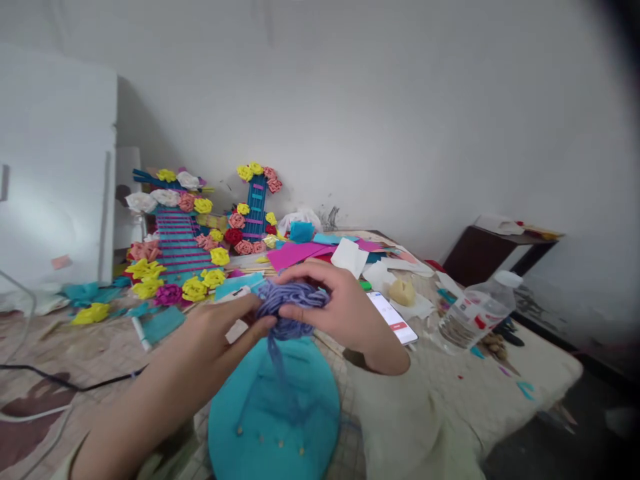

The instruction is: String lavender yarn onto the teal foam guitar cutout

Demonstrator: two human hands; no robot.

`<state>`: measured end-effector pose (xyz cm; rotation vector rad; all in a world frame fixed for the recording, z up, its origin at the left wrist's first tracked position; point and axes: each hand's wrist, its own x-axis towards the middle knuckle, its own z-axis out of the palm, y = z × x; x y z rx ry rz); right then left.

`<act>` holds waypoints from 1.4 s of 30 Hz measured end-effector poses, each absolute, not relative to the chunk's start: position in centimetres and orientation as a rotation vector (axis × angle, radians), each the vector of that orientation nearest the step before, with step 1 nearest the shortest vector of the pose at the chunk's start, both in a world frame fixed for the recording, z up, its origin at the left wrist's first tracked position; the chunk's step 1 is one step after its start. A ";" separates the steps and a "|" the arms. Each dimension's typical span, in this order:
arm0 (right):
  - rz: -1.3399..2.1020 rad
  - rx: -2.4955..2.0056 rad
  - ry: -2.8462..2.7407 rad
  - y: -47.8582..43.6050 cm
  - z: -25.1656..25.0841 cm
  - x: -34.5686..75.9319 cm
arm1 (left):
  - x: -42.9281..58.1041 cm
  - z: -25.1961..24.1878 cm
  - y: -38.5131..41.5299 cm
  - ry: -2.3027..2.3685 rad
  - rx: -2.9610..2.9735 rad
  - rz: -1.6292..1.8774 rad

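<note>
A bundle of purple-blue yarn [293,310] is held between my two hands above the table. My left hand [220,330] pinches its left side between thumb and fingers. My right hand [327,297] wraps over its top and right side, thumb across the front. A loose, blurred strand hangs from the bundle over a round turquoise board [275,443] below. Several small pegs or pins stand out near the board's front, and darker strands appear to lie across it.
Flower-trimmed turquoise woven pieces [177,243] stand at the back left. Magenta paper [295,255] and other sheets lie behind my hands. A lit phone [393,319], a beige lump [401,292] and a clear plastic bottle [475,313] are to the right. A black cable [65,381] crosses the left.
</note>
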<state>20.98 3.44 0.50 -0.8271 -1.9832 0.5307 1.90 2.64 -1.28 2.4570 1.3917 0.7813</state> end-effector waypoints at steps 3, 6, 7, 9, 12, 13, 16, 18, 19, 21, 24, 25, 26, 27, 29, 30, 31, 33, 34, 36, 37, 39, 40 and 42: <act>0.482 -0.804 -1.891 4.3 0.1 20.6 | 1.4 -0.9 2.8 1.422 2.423 0.931; 0.412 -0.841 -1.870 4.9 -0.4 20.6 | 1.0 -0.6 3.1 1.444 2.377 1.032; 0.380 -0.856 -1.871 5.1 -0.5 20.7 | 0.9 -0.5 3.2 1.448 2.343 1.045; 0.310 -0.880 -1.865 5.3 -0.8 20.9 | 0.8 -0.5 3.3 1.422 2.269 1.030; 0.235 -0.887 -1.865 5.6 -1.1 21.0 | 0.7 -0.6 3.2 1.276 2.190 1.153; 0.214 -0.885 -1.868 5.7 -1.3 21.0 | 0.8 -0.7 3.1 1.191 2.160 1.256; 0.060 -0.940 -1.844 6.0 -2.0 20.4 | 1.4 -1.0 3.0 0.872 1.997 1.491; -0.106 -1.041 -1.807 6.3 -2.7 19.8 | 1.9 -1.3 2.9 0.702 1.892 1.488; -0.176 -1.092 -1.800 6.5 -3.1 19.5 | 2.2 -1.4 3.0 0.650 1.862 1.479; -0.236 -1.181 -1.816 7.1 -3.9 19.0 | 2.7 -1.7 3.1 0.644 1.866 1.452; -0.175 -1.242 -1.818 7.8 -4.8 18.8 | 3.3 -2.1 3.6 0.839 2.031 1.364; -0.144 -1.240 -1.797 8.0 -4.9 18.8 | 3.4 -2.3 3.9 0.938 2.116 1.316; -0.112 -1.223 -1.774 8.1 -4.9 18.8 | 3.5 -2.5 4.2 1.034 2.200 1.276; -0.076 -1.197 -1.756 8.1 -4.9 18.8 | 3.6 -2.7 4.5 1.124 2.277 1.249; 0.041 -1.133 -1.746 7.9 -4.7 18.7 | 3.7 -2.9 5.0 1.281 2.400 1.221; 0.130 -1.097 -1.750 7.8 -4.6 18.7 | 3.7 -3.0 5.1 1.345 2.449 1.216; 0.237 -1.054 -1.759 7.7 -4.4 18.7 | 3.7 -3.0 5.2 1.385 2.494 1.211; 0.469 -0.965 -1.751 7.5 -4.2 18.7 | 3.5 -2.9 5.3 1.414 2.548 1.180; 0.585 -0.925 -1.726 7.4 -4.1 18.8 | 3.4 -2.8 5.3 1.412 2.553 1.178; 0.806 -0.866 -1.623 7.4 -4.1 18.9 | 3.3 -2.6 5.2 1.411 2.539 1.190; 0.906 -0.844 -1.543 7.5 -4.1 18.9 | 3.2 -2.6 5.2 1.424 2.531 1.203; 1.056 -0.812 -1.337 7.7 -4.1 18.9 | 3.2 -2.6 5.2 1.479 2.535 1.223; 1.102 -0.796 -1.232 7.7 -4.0 18.9 | 3.2 -2.6 5.2 1.507 2.547 1.220; 1.180 -0.749 -1.066 7.8 -3.8 18.8 | 3.3 -2.8 5.3 1.551 2.572 1.207</act>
